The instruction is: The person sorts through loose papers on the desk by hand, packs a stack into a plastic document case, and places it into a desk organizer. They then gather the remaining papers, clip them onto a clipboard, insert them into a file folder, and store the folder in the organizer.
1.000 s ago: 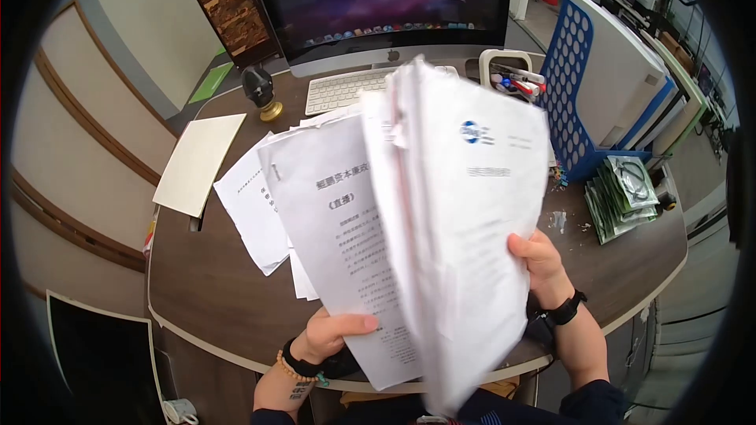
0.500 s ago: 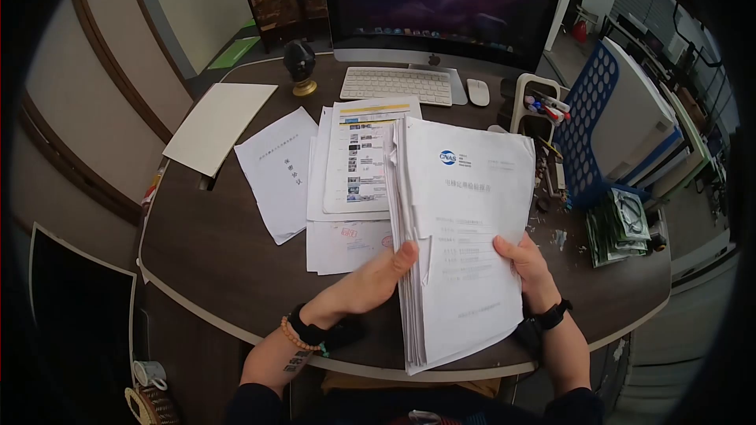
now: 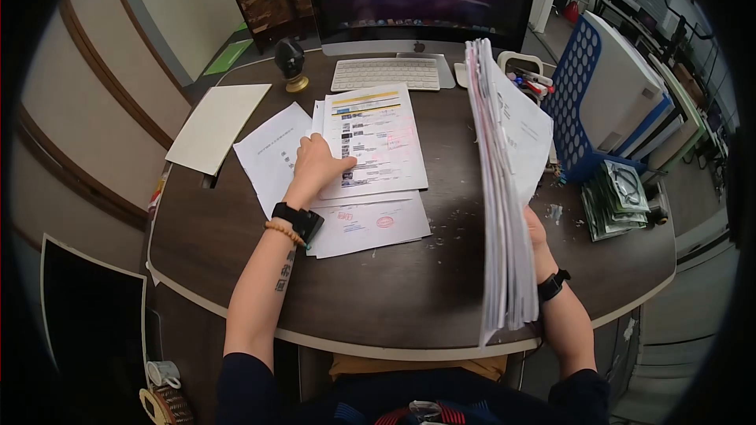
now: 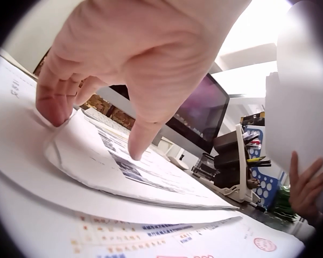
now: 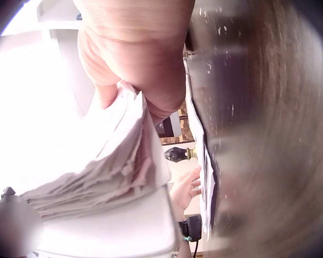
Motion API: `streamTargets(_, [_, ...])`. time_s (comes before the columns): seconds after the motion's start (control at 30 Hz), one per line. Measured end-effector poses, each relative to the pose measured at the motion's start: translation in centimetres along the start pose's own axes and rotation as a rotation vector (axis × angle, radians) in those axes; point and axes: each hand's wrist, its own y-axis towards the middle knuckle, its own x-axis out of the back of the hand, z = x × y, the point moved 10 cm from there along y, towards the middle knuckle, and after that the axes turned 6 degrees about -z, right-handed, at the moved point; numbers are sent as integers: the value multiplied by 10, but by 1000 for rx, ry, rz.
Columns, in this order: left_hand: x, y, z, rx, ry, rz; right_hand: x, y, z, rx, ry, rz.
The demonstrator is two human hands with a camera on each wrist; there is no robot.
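My right hand (image 3: 537, 232) grips a thick stack of papers (image 3: 504, 212) by its right side, holding it raised on edge over the desk. In the right wrist view the stack's sheet edges (image 5: 113, 172) fan out below the palm. My left hand (image 3: 319, 165) is at the left edge of a printed document (image 3: 378, 142) with a yellow band and small pictures. The left wrist view shows the thumb on its top face and the fingers curled at its bent edge (image 4: 70, 140). Under it lie sheets with red stamps (image 3: 378, 224), and a white sheet (image 3: 272, 142) lies to the left.
A keyboard (image 3: 386, 75) and a monitor (image 3: 417, 0) stand at the back. A blue file holder (image 3: 573, 94) and green packets (image 3: 618, 205) are at the right. A cream board (image 3: 218, 127) lies at the left, near a dark figurine (image 3: 290, 63) on a gold base.
The separate document from the earliest frame lies on the desk pile. My left hand has left the thick stack and moved to that pile. My right hand has tilted the stack and shifted it right.
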Motion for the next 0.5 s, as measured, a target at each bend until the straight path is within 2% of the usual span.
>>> streamTargets(0.07, [-8, 11, -1, -19, -99, 1, 26, 1, -6, -53, 4, -200])
streamTargets(0.13, [-14, 20, 2, -35, -198, -1, 22, 1, -4, -36, -6, -218])
streamTargets(0.2, [-21, 26, 15, 60, -250, 29, 20, 2, -2, -23, -65, -273])
streamTargets(0.23, [-17, 31, 17, 2, -188, -71, 21, 2, -2, -29, -68, -292])
streamTargets(0.33, [0, 19, 3, -94, -135, -145, 26, 3, -4, -41, -128, -355])
streamTargets(0.37, [-3, 16, 7, -93, -130, -142, 27, 3, -5, -43, -122, -357])
streamTargets(0.43, [3, 10, 14, -104, -286, -246, 31, 4, -7, -46, -151, -396])
streamTargets(0.5, [0, 6, 24, -67, -320, -218, 29, 5, -8, -55, -155, -397])
